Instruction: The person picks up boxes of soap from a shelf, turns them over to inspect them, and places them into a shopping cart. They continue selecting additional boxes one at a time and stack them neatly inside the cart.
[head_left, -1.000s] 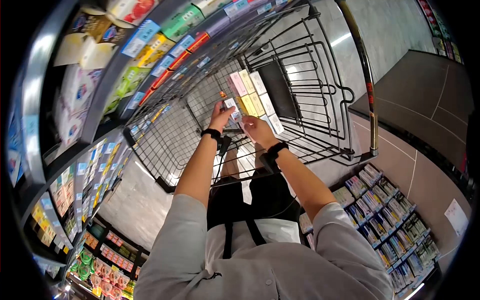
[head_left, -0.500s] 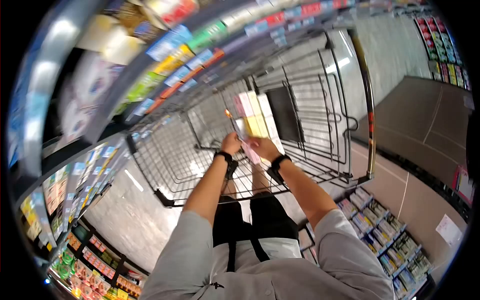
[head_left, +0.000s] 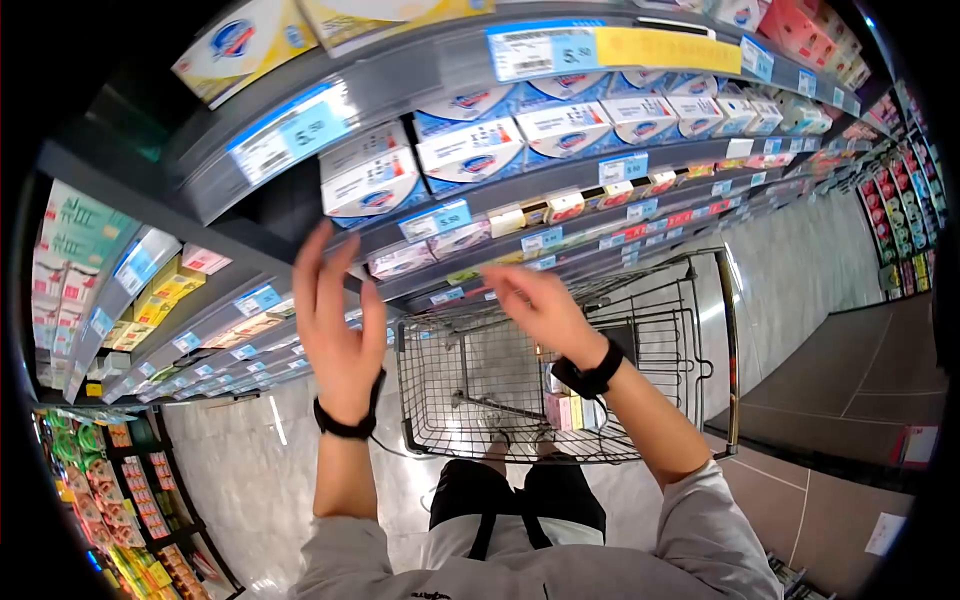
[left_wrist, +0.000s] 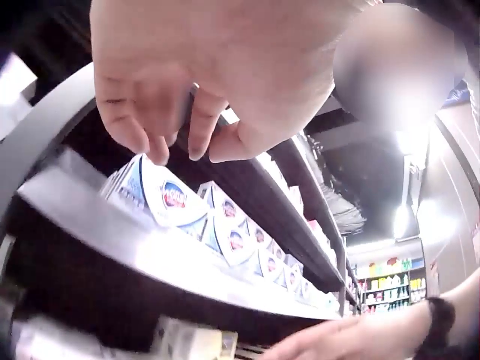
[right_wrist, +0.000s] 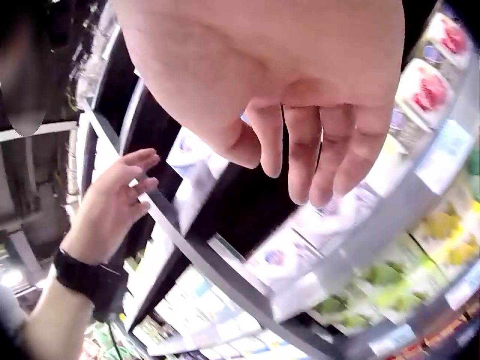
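Observation:
My left hand [head_left: 340,335] is raised in front of the shelf with its fingers extended and nothing in them. Its fingertips are just below a white soap box [head_left: 372,188] with a blue and red logo, at the left end of a row. The left wrist view has the loosely bent fingers over a soap box [left_wrist: 169,196]. Above the shopping cart, my right hand [head_left: 545,312] hangs empty, with relaxed fingers pointing at the lower shelves. Small pink and yellow boxes [head_left: 570,408] lie stacked in the wire cart [head_left: 430,395], partly hidden behind the right wrist.
More soap boxes [head_left: 565,130] line the same shelf toward the right. A price rail [head_left: 435,222] runs along its front edge, and a dark shelf post [head_left: 165,195] stands to the left. Yellow-white boxes [head_left: 243,50] fill the shelf above.
Both hands have left the stacked boxes in the cart and risen to the shelf, the left higher. The view has tilted up, so the soap shelves now fill its upper part.

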